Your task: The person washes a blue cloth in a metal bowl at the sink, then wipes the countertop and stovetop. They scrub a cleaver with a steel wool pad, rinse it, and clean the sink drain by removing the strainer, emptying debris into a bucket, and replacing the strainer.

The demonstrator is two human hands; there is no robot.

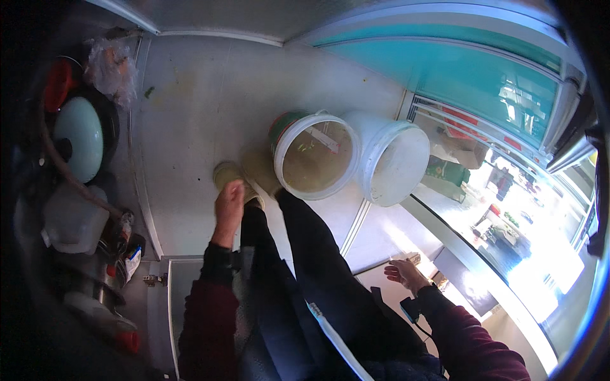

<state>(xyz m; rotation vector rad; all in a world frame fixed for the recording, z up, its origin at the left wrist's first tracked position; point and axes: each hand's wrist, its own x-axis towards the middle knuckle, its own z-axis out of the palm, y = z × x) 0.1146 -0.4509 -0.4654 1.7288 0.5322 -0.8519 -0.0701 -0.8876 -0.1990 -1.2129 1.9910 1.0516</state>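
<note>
My left hand [229,213] hangs above my shoes, its fingers curled in with nothing visible in them. Lower right, my right hand [406,275] is held out with fingers apart and empty, beside a pale cabinet top. Ahead of my feet stands a green and red bucket [283,133] with a white rim; murky brownish contents and a pale strip show inside. Touching its right side is a white bucket [389,185] with a pale, cloudy inside. Neither hand touches a bucket.
On the left, a shelf holds a pale green lid [79,138], a red pan or bowl [58,82], a plastic bag [112,68] and a translucent container [76,219]. A glass window [483,95] with a bright counter behind it runs along the right.
</note>
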